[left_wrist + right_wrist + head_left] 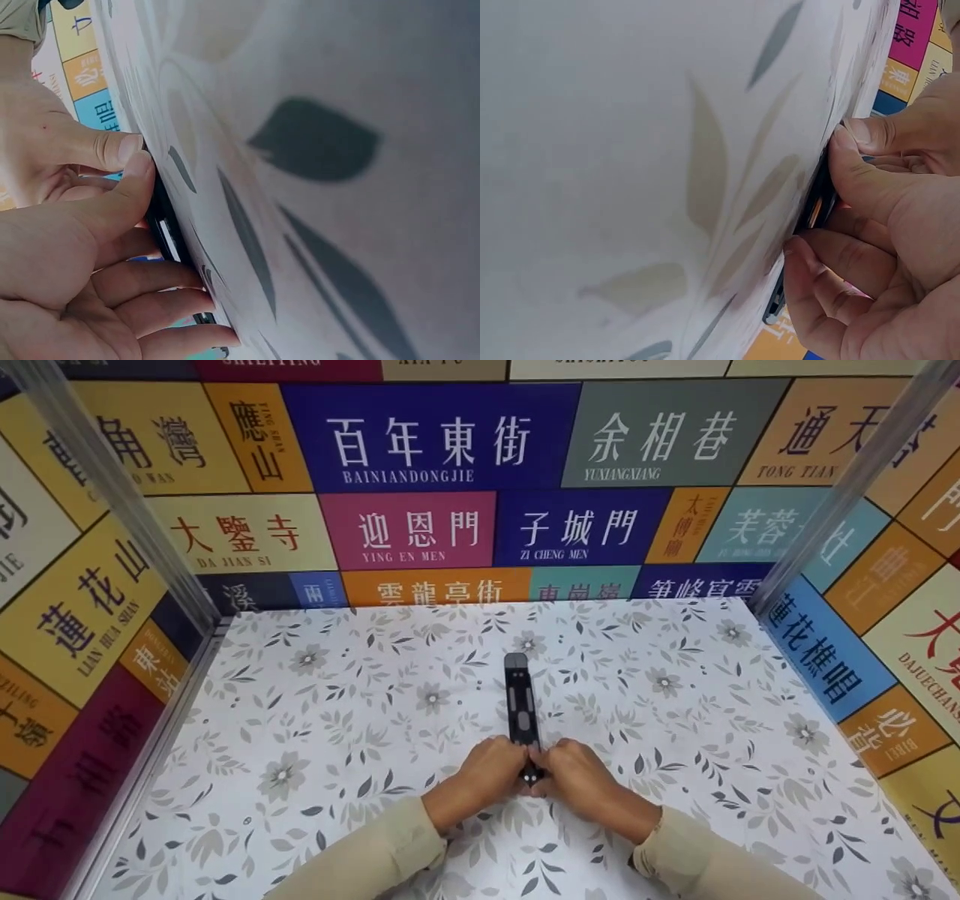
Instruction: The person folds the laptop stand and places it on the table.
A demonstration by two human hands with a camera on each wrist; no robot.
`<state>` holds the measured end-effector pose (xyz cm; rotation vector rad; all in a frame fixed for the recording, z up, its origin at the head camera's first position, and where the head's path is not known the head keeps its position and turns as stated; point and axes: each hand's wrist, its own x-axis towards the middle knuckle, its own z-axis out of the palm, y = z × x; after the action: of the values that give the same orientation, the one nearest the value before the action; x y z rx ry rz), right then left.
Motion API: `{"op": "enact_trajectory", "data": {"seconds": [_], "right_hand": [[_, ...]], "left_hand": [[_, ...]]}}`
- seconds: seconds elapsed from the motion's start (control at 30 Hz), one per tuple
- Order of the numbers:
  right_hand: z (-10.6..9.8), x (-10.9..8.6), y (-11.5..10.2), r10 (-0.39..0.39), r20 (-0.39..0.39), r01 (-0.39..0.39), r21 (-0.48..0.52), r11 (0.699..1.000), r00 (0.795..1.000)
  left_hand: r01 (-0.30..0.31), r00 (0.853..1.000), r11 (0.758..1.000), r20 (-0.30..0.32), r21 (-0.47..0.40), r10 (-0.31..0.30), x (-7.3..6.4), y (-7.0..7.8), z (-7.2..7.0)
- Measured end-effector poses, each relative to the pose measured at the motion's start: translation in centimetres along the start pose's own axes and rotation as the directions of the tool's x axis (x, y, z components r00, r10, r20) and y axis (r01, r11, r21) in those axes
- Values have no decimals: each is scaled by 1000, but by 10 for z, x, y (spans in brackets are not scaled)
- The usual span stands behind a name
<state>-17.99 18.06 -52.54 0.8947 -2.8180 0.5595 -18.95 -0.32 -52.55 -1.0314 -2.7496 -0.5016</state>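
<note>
A long, narrow black object [519, 697] with a grey far end and oblong slots lies on the floral-patterned tabletop [360, 720], pointing away from me. Its exact kind is unclear. At its near end my left hand [491, 769] pinches it from the left, while my right hand [581, 772] grips it from the right. The two thumbs meet over that end. In the left wrist view, the left hand [82, 270] has its fingers along the object's side, low against the surface. Curled fingers of the right hand [900, 232] show beside the dark edge in the right wrist view.
Panels printed with coloured blocks of Chinese place names [427, 435] stand at the back and both sides. Clear corner posts [127, 502] rise at the back left and back right. Light sleeves [375, 847] cover both forearms.
</note>
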Motion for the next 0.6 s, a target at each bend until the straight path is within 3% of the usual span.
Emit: {"op": "enact_trajectory", "data": {"seconds": [0.13,0.27,0.33,0.43,0.5,0.6], "right_hand": [[-3,-3,1,-8,-13,8,-3,1000,1000],[-5,-4,1,15,6,-15,9,1000,1000],[-7,-2,2,47,40,-48,17,999,998],[-15,5,7,95,156,-107,75,991,983],[-22,11,16,86,236,-120,136,983,968],[-37,21,39,75,271,-137,216,967,960]], "left_hand": [[-8,999,999,-36,-35,7,-1,4,3],[23,999,999,-26,-43,-24,0,6,4],[35,999,999,-12,-37,-35,2,6,3],[62,996,997,61,-44,-60,5,4,-2],[116,983,990,152,-84,-103,8,0,-10],[260,937,951,280,-167,-207,11,-9,-24]]}}
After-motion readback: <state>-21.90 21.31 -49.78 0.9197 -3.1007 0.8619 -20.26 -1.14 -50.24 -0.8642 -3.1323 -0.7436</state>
